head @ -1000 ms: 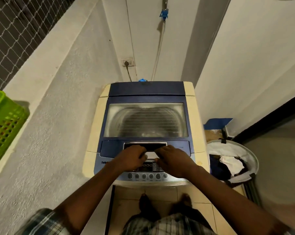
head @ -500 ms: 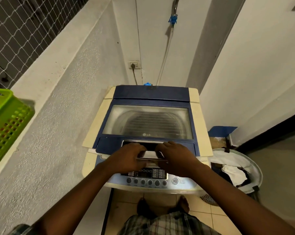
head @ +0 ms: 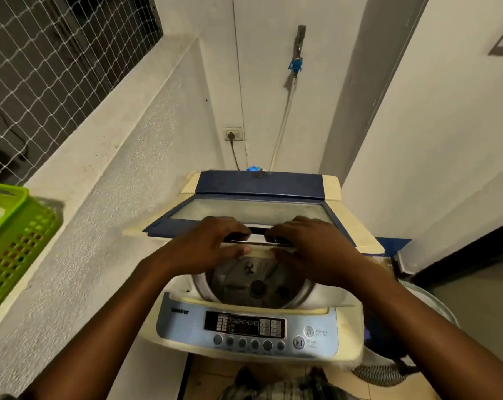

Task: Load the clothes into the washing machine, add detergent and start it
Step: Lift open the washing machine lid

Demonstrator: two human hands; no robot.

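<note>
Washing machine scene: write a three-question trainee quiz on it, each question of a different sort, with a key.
1. True or false: the lid is raised and the drum shows no clothes.
2. The left hand and right hand grip the lid at its: A front handle, B hinge, C glass.
3. Fill in: the basket at far left is ___ in colour.
Key: 1 true; 2 A; 3 green.

One head-worn wide-angle camera looks forward and down, close above the washing machine (head: pixel 184 327)
</note>
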